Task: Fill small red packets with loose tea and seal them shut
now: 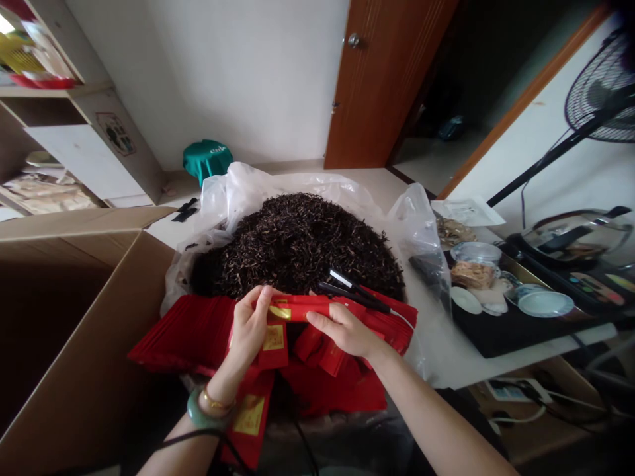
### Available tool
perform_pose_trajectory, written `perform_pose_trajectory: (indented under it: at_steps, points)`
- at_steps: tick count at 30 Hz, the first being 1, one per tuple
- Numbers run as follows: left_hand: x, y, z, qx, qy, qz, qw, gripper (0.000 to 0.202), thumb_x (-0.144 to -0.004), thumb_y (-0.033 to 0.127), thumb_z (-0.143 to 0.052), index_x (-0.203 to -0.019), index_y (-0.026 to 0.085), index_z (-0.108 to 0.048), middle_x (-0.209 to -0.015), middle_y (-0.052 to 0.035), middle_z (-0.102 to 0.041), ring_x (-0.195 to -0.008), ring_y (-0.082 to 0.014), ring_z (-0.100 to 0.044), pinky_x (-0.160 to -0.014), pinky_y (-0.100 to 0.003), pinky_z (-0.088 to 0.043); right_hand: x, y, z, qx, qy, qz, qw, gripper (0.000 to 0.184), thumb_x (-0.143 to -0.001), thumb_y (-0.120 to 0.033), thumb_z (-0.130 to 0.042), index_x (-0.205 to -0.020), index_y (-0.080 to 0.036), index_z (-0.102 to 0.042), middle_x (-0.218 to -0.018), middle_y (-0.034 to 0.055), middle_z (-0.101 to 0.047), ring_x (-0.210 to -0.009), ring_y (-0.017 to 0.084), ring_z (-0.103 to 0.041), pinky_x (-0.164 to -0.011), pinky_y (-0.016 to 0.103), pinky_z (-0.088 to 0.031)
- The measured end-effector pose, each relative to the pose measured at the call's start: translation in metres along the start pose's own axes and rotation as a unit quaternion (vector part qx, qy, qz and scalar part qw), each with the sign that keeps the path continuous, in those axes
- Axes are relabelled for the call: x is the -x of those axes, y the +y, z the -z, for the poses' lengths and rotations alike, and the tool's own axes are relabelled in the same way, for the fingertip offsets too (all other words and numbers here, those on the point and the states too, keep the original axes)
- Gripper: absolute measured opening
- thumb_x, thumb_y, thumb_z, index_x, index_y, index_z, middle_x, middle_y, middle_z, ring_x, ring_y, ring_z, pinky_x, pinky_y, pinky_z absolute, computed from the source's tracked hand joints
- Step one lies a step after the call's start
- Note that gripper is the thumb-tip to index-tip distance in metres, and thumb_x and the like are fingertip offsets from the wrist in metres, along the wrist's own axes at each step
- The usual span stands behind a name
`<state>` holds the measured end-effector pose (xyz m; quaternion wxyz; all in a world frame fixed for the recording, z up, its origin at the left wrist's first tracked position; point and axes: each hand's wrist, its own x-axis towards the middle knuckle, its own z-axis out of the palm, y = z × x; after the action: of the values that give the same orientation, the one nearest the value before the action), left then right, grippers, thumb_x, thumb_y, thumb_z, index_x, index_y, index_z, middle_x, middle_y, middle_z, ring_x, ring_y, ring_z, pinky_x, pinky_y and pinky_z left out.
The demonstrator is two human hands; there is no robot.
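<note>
My left hand (251,322) and my right hand (344,327) grip the two ends of a red packet (297,308) with gold print, held level. Behind my right hand lies a black tool like a hair straightener (362,296), with a white plate and a pale cord. A fanned stack of red packets (183,327) spreads to the left of my left hand. More packets with gold labels, one of them a hanging red packet (248,415), lie under my hands. Beyond them rises a heap of dark, dry tea leaves (307,244).
A clear plastic bag (417,225) surrounds the leaves. An open cardboard box (99,350) stands at the left. To the right, a black tray (489,337) carries dishes beside a lidded pan (575,231). A fan (602,92) stands farther right, and a brown door (381,79) behind.
</note>
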<state>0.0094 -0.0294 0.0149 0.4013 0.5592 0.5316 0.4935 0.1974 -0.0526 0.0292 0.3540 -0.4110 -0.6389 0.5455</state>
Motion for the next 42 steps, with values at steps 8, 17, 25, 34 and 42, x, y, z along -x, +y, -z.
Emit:
perform_pose_trajectory:
  at_steps: [8, 17, 25, 34, 42]
  points:
    - [0.002, -0.006, -0.003, -0.07, 0.049, -0.047, 0.995, 0.041, -0.092, 0.044, -0.04, -0.072, 0.017, -0.064, -0.067, -0.0024, -0.069, -0.065, -0.0156, -0.064, -0.062, -0.025, -0.05, -0.002, 0.001, -0.002, -0.19, -0.04, -0.089, 0.977, 0.048, -0.082, -0.059, -0.06, -0.105, -0.018, -0.071, -0.103, 0.0054, -0.073, -0.106, 0.024, -0.063, -0.104, 0.043, -0.04]
    - [0.006, -0.012, -0.002, -0.366, -0.047, -0.468, 0.803, 0.05, -0.085, 0.026, -0.061, -0.131, 0.018, -0.046, -0.135, -0.016, -0.056, -0.134, -0.0317, -0.042, -0.11, -0.054, -0.029, -0.005, 0.007, 0.0, -0.143, -0.038, -0.083, 0.985, 0.067, -0.082, -0.071, -0.047, -0.123, -0.02, -0.062, -0.13, 0.008, -0.061, -0.132, 0.024, -0.044, -0.116, 0.043, -0.024]
    - [0.012, -0.014, -0.007, -0.432, -0.102, -0.401, 0.802, 0.044, -0.088, 0.024, -0.058, -0.131, 0.019, -0.05, -0.126, -0.0107, -0.064, -0.112, -0.0274, -0.059, -0.091, -0.041, -0.048, -0.001, 0.001, -0.002, -0.061, -0.035, -0.097, 0.993, 0.059, -0.085, -0.069, -0.044, -0.094, -0.017, -0.067, -0.095, 0.0047, -0.069, -0.102, 0.025, -0.06, -0.101, 0.045, -0.04]
    - [0.01, -0.022, -0.012, -0.333, -0.113, -0.38, 0.855, 0.045, -0.086, 0.015, -0.055, -0.13, 0.018, -0.046, -0.115, -0.011, -0.065, -0.107, -0.0237, -0.062, -0.091, -0.037, -0.054, 0.003, -0.013, -0.002, 0.025, -0.04, -0.032, 0.998, 0.047, -0.088, -0.062, -0.045, -0.083, -0.018, -0.06, -0.08, 0.0017, -0.062, -0.086, 0.02, -0.056, -0.084, 0.033, -0.045]
    - [0.004, -0.025, -0.011, -0.277, -0.111, -0.326, 0.897, 0.05, -0.074, 0.01, -0.068, -0.12, 0.019, -0.052, -0.113, -0.0099, -0.067, -0.106, -0.0237, -0.063, -0.091, -0.037, -0.055, 0.01, -0.041, 0.005, 0.009, -0.035, -0.037, 0.999, 0.059, -0.088, -0.068, -0.037, -0.094, -0.018, -0.069, -0.094, 0.0053, -0.069, -0.101, 0.024, -0.061, -0.096, 0.039, -0.045]
